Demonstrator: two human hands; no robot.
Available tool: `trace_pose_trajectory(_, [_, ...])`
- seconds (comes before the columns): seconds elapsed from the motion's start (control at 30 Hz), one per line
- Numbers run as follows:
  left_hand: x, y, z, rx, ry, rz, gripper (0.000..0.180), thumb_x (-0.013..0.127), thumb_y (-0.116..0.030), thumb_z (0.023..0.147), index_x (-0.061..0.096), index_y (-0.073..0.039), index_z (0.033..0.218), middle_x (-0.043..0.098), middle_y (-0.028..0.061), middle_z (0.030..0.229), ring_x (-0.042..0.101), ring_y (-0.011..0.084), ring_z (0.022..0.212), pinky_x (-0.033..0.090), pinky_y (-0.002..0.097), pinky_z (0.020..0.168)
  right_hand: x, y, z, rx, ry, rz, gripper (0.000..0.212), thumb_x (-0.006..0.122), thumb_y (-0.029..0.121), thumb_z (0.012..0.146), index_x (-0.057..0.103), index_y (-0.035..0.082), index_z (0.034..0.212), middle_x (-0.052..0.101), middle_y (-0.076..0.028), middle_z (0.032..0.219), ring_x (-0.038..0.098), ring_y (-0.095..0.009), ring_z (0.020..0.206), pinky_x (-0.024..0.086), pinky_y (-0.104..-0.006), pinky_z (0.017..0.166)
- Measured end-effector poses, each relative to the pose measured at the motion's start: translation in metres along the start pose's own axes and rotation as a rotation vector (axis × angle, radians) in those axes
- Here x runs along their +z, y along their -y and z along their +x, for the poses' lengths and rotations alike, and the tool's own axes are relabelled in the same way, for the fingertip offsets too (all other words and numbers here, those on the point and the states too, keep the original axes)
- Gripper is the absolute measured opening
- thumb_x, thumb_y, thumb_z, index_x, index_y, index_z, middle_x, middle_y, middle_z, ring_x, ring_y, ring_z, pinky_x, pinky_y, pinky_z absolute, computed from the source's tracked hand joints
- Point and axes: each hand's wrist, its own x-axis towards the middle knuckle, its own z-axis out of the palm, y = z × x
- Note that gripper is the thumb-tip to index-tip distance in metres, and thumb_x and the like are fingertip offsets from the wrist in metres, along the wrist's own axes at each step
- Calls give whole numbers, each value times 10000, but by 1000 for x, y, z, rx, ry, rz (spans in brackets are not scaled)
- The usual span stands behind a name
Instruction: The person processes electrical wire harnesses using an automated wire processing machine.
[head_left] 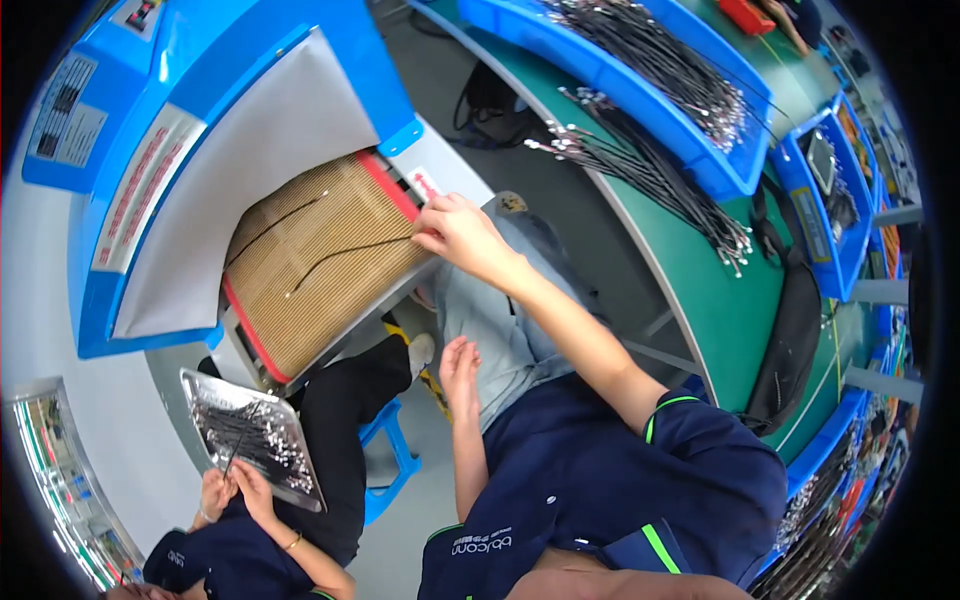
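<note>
While grasping one end of a thin black cable [350,249] in the grip of the right hand [458,234], appears to be at the step of laying it on the brown ribbed belt [300,325]. Shows the far end on the belt, apart from a second cable [290,214]. Holds the left hand [461,378] empty, fingers loose. Seems to call next for straightening, then release.

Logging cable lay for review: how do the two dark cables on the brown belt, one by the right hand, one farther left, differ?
The near cable runs to the fingertips of the right hand; the far cable lies clear of it. The near cable's visible pale tip is at its left end, the far cable's at its right. Both are thin and lie bent on the brown belt.
</note>
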Motion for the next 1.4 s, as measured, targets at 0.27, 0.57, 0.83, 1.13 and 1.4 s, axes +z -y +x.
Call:
trace_pose_trajectory(0.27, [47, 21, -19, -46, 85, 48, 186, 622, -95, 893, 576, -51, 1068, 605, 19, 938, 560, 78, 797, 458, 216, 715, -213, 6, -82, 362, -396, -264, 81, 662, 109, 772, 640, 60, 833, 612, -93, 839, 566, -281, 871, 446, -380, 776])
trace_pose_trajectory(0.57, [71, 45, -29, -51, 124, 76, 151, 606, -83, 901, 574, -64, 1048, 614, 17, 908, 568, 73, 774, 475, 212, 700, -274, -24, -137, 723, -495, -635, 97, 698, 125, 756, 652, 86, 831, 583, -72, 865, 523, -265, 859, 400, -391, 788])
trace_pose_trajectory(0.83, [77, 51, -34, -44, 98, 84, 133, 600, -80, 903, 582, -60, 1034, 619, 22, 900, 573, 75, 764, 481, 213, 695, -275, -32, -141, 667, -427, -820, 112, 615, 135, 840, 582, 54, 910, 541, -98, 914, 505, -284, 878, 365, -426, 839])
trace_pose_trajectory(1.13, [73, 50, -28, -32, 101, 61, 114, 589, -87, 911, 587, -62, 1022, 619, 20, 885, 572, 76, 759, 480, 216, 692, -300, -23, -133, 491, -934, -260, 117, 546, 61, 920, 590, -10, 1002, 610, -95, 848, 573, -162, 704, 464, -266, 672])
trace_pose_trajectory(1.4, [75, 32, -21, 216, 32, 297, 128, 593, -103, 915, 590, -60, 1035, 633, 19, 917, 575, 69, 803, 464, 207, 719, -277, 3, -129, 188, -347, -284, 204, 611, 3, 793, 649, 62, 985, 642, -96, 883, 626, -249, 784, 503, -319, 696])
